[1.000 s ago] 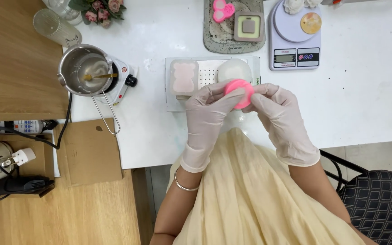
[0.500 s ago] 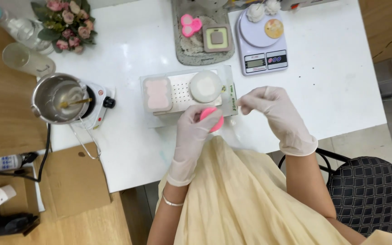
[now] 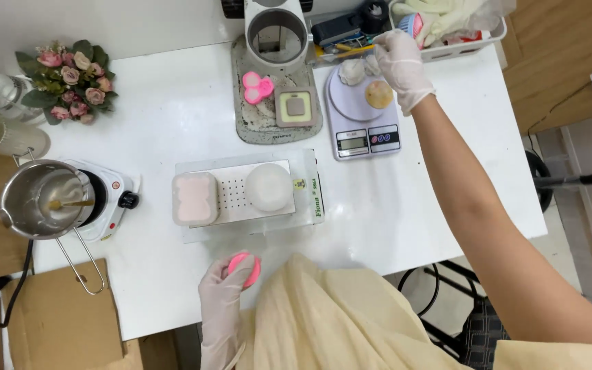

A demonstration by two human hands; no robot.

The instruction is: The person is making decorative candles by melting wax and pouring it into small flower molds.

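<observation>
The round pink silicone mould (image 3: 244, 268) sits in the gloved left hand (image 3: 222, 294), fingers curled around its rim, held at the near edge of the white table (image 3: 173, 103), just in front of the clear perforated tray (image 3: 248, 195). It looks light, soft and flexible — likely to bend if squeezed, so the rim held between thumb and fingers seems the safest hold, and smooth gloves may slip on it.

The gloved right hand (image 3: 400, 65) reaches well beyond the tray to the far side of the digital kitchen scale (image 3: 363, 113), fingers bent around a small white flower-shaped piece (image 3: 356, 70) on the platform; whether it is actually gripped I cannot tell. A round amber disc (image 3: 379, 94) lies beside it on the scale.

On the tray rest a pale pink bear-shaped mould (image 3: 194, 199) and a white dome (image 3: 268, 187). Left of the tray stands a steel melting pot (image 3: 39, 199) on a small hotplate — beyond it, a bouquet of roses (image 3: 66, 75).
</observation>
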